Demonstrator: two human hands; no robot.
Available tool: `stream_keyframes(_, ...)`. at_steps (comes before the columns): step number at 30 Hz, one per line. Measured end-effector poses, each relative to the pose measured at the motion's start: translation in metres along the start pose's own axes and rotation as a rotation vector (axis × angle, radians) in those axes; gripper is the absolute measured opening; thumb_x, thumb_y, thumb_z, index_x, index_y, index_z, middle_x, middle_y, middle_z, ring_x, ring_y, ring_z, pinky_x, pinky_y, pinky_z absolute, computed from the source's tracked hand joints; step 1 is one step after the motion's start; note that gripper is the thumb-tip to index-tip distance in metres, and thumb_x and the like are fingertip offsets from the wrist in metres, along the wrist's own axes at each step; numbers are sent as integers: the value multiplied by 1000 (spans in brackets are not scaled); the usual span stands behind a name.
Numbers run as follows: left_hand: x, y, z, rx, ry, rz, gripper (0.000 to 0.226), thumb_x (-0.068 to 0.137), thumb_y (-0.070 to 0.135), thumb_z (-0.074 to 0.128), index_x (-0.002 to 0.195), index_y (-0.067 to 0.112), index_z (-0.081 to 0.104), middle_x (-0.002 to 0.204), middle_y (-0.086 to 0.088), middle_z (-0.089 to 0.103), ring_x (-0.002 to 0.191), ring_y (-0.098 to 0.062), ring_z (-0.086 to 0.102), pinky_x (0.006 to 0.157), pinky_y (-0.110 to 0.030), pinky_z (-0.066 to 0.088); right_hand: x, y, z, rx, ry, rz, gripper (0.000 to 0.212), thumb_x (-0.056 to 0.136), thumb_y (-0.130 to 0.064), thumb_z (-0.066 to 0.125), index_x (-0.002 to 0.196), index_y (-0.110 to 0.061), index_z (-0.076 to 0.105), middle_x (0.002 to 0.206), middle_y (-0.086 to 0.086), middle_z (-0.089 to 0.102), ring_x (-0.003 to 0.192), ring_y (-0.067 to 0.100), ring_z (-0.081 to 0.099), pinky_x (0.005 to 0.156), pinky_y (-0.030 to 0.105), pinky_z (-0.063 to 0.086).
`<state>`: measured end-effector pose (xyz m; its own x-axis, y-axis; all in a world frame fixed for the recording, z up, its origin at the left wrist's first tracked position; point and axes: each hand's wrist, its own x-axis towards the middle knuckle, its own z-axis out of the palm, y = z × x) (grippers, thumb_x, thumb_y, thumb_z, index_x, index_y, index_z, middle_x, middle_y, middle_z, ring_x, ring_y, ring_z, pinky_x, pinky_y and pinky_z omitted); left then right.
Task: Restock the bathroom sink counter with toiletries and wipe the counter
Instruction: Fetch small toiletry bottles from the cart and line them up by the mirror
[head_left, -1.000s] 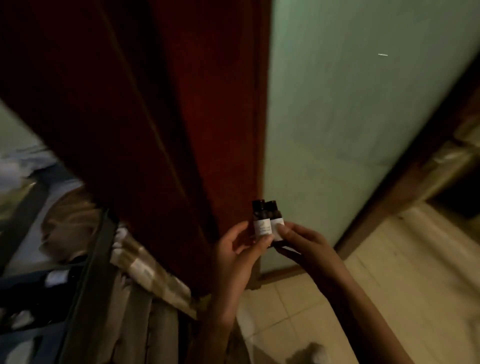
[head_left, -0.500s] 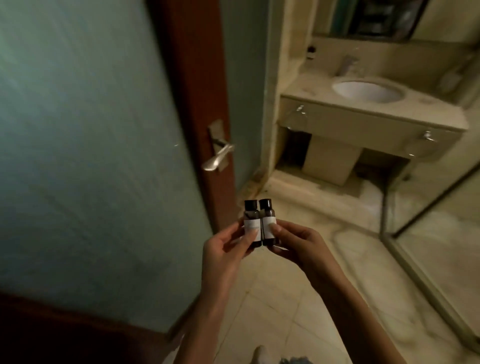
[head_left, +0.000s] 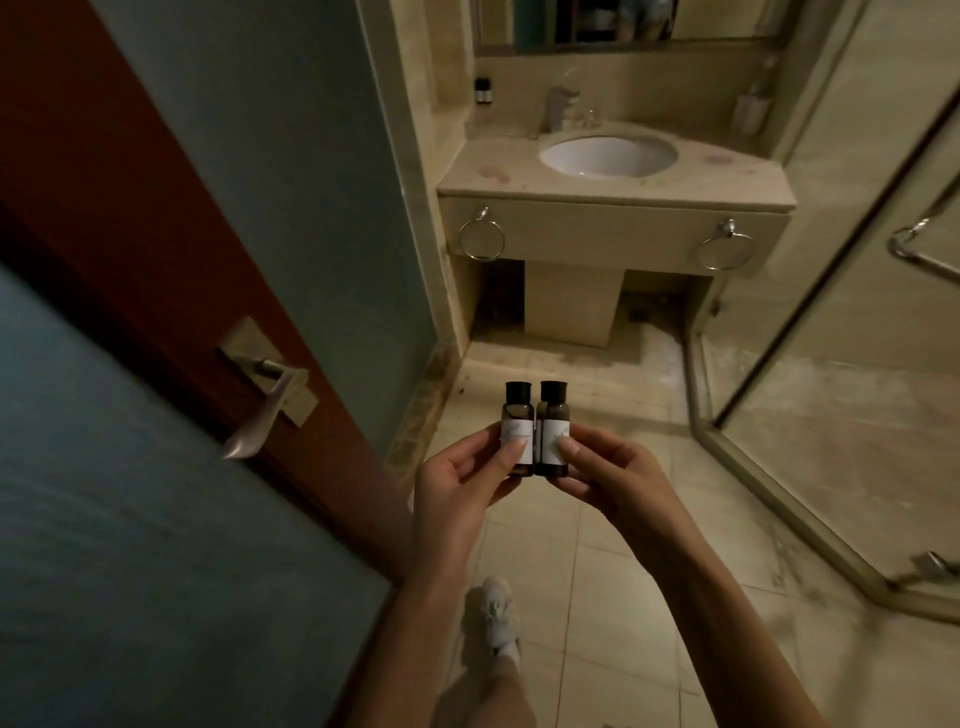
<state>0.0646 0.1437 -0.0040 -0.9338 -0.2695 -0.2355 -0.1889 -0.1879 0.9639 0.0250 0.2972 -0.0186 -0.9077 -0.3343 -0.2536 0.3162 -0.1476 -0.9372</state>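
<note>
My left hand (head_left: 457, 499) is pinching the left bottle (head_left: 518, 431), my right hand (head_left: 618, 488) the right bottle (head_left: 554, 431), far from the desk (head_left: 519, 176). I am holding lightly, so walking may be shaking one loose.

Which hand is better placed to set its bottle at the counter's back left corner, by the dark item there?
Likely the left hand: it pinches the left bottle on that corner's side of the counter; the right hand, pinching the right bottle, would cross over.

Single head view, tilted forward-down, facing sink counter (head_left: 727, 174) ahead.
</note>
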Motion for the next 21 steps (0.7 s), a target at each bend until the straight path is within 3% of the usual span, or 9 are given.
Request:
stream_keyframes(7, 101, 6, 36, 3, -75, 12, 30, 81, 14, 70, 110, 18, 66, 103, -2, 73, 97, -15, 70, 78, -26, 56, 86, -27, -41, -3, 21, -47, 39, 84, -19, 62, 122, -12, 61, 113, 5, 70, 105, 19, 67, 81, 22, 55)
stream_keyframes(10, 154, 21, 53, -16, -101, 49, 29, 80, 12, 71, 108, 21, 67, 104, -3, 73, 99, -18, 69, 83, -32, 55, 133, -53, -53, -42, 60, -77, 40, 80, -21, 65, 120, -15, 62, 112, 3, 71, 105, 19, 67, 84, 27, 55)
stream_keyframes(14, 220, 46, 78, -15, -109, 109, 30, 80, 13, 72, 107, 24, 67, 104, 0, 73, 99, -15, 69, 78, -25, 55, 193, -94, -68, -115, 100, -117, 45, 74, -28, 68, 119, -21, 62, 108, -3, 72, 102, 13, 67, 86, 29, 53)
stream_keyframes(18, 275, 68, 104, 12, -110, 127, 29, 79, 17, 73, 104, 29, 66, 105, 2, 73, 98, -13, 69, 83, -30, 56, 243, -126, -85, -94, 105, -157, 42, 74, -27, 67, 115, -20, 63, 107, -2, 72, 101, 15, 68, 85, 29, 54)
stream_keyframes(21, 310, 77, 123, 21, -137, 117, 29, 80, 16, 72, 107, 26, 65, 103, 3, 73, 95, -10, 70, 79, -24, 56, 276, -142, -105, -101, 116, -154, 43, 73, -27, 68, 115, -19, 63, 107, -1, 72, 102, 15, 68, 87, 30, 53)
